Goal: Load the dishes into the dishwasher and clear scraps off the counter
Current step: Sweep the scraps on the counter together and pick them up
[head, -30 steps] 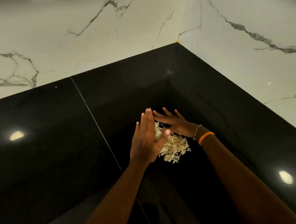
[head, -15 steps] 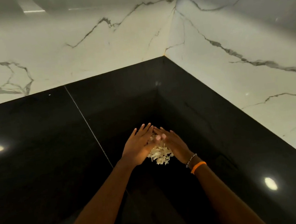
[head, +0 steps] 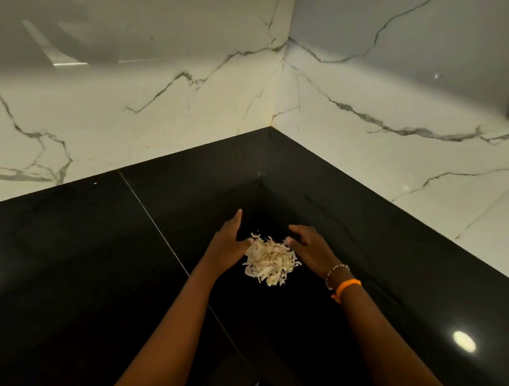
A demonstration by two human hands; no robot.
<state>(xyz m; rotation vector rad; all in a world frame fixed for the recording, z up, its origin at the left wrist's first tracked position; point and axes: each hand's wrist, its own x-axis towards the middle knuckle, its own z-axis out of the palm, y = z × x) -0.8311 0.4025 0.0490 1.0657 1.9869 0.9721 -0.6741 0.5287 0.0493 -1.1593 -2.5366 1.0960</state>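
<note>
A small heap of pale scraps (head: 270, 263) is seen on the glossy black counter (head: 64, 282), toward its far right corner where two white marble-veined walls (head: 139, 111) meet. The heap is flanked by both hands. The left hand (head: 227, 245) is set against the heap's left edge, fingers straight and extended, gripping nothing. The right hand (head: 310, 245) is placed at the heap's right edge, fingers bent toward the scraps; whether any are pinched cannot be told. A beaded bracelet (head: 336, 271) and an orange band (head: 348, 287) are worn on the right wrist.
</note>
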